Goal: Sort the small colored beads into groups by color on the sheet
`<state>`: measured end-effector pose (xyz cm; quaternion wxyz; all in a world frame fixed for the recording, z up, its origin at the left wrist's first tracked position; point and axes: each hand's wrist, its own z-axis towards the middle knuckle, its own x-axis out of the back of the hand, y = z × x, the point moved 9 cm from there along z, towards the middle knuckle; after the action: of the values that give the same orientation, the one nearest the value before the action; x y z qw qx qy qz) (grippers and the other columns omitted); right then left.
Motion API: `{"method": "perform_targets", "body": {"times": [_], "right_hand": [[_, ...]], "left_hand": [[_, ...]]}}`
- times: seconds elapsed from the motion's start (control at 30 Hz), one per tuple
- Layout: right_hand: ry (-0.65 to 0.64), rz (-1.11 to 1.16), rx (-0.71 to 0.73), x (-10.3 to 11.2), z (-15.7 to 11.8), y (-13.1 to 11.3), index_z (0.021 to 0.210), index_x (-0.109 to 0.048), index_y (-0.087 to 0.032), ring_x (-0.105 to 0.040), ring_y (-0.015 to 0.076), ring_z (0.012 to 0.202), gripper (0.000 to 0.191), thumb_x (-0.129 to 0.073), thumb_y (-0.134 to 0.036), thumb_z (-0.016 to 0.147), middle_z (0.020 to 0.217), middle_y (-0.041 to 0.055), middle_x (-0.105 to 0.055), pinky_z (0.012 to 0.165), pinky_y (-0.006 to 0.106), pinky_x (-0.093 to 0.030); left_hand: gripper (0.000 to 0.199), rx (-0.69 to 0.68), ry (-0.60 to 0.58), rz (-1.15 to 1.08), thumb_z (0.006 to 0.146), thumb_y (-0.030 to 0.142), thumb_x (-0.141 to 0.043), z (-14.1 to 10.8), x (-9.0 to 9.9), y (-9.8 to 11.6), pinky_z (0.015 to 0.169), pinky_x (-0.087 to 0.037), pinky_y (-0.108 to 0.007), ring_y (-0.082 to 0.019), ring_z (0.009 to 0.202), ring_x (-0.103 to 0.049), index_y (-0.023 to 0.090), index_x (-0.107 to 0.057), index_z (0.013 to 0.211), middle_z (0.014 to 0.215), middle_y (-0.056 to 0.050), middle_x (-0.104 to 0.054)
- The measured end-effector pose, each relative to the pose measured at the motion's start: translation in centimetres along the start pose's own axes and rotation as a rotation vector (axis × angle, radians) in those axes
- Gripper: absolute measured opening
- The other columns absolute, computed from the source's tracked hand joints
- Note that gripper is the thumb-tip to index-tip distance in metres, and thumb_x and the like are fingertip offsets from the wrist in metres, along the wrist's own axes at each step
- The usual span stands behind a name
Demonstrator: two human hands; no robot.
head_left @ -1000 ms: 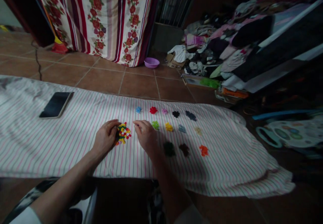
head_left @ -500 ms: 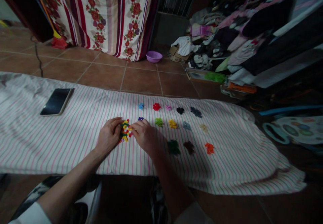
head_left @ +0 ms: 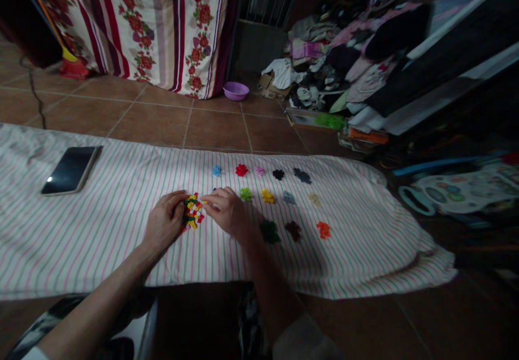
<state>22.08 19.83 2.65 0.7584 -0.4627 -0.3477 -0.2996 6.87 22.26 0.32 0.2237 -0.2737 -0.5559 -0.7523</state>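
A mixed pile of small plastic pieces (head_left: 192, 212), yellow, red, green and white, lies on the striped cloth (head_left: 121, 230). My left hand (head_left: 164, 220) rests against the pile's left side, fingers stretched along it and seeming to hold nothing. Just right of the pile, my right hand (head_left: 227, 210) pinches a small yellow piece (head_left: 204, 202) between thumb and fingertips. Sorted by colour, little heaps lie farther right: light blue (head_left: 217, 171), red (head_left: 241, 170), lime green (head_left: 245, 194), yellow (head_left: 267, 195), dark green (head_left: 270, 231), orange (head_left: 323, 230) and others. A purple heap is mostly hidden behind my right hand.
A phone (head_left: 71, 170) lies on the cloth at the left. Beyond the table, a purple basin (head_left: 235, 91) stands on the tiled floor by a floral curtain (head_left: 162, 30). Clothes (head_left: 344, 52) are heaped at the back right.
My right hand has drawn slightly away from the pile, and a yellow piece now shows at its fingertips. My left hand stays by the pile. The whole view has shifted, moving things leftward.
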Motion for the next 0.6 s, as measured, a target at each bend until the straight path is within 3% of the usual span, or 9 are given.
{"method": "perform_targets", "body": {"times": [0.2,0.43,0.6], "right_hand": [[0.101,0.026,-0.009,1.6,-0.4,2.8,0.094,-0.074,-0.024,-0.062,0.0189,0.088,0.013,-0.061,-0.022,0.091,0.09,0.0041,-0.071,0.081,0.032,-0.047],[0.481,-0.053,-0.258,8.6,-3.0,8.8,0.094,-0.073,-0.02,-0.062,0.0209,0.084,0.024,-0.05,-0.028,0.091,0.089,0.0068,-0.071,0.08,0.034,-0.049],[0.527,-0.036,-0.42,10.7,-5.8,12.8,0.092,-0.075,-0.02,-0.064,0.021,0.081,0.027,-0.051,-0.031,0.085,0.09,0.0077,-0.072,0.079,0.034,-0.051]], "left_hand": [[0.039,-0.011,0.008,0.018,0.087,0.035,-0.039,0.0,0.0,0.0,0.105,-0.049,-0.044,-0.024,0.112,-0.063,0.018,-0.071,0.102,0.118,-0.009,-0.07],[0.037,-0.015,-0.007,0.048,0.087,0.034,-0.04,0.0,0.1,0.1,0.105,-0.05,-0.045,-0.024,0.112,-0.063,0.019,-0.071,0.101,0.118,-0.008,-0.07],[0.039,-0.013,-0.005,0.049,0.087,0.034,-0.038,0.1,0.2,0.3,0.105,-0.05,-0.044,-0.024,0.112,-0.063,0.019,-0.069,0.104,0.115,-0.008,-0.071]]}}
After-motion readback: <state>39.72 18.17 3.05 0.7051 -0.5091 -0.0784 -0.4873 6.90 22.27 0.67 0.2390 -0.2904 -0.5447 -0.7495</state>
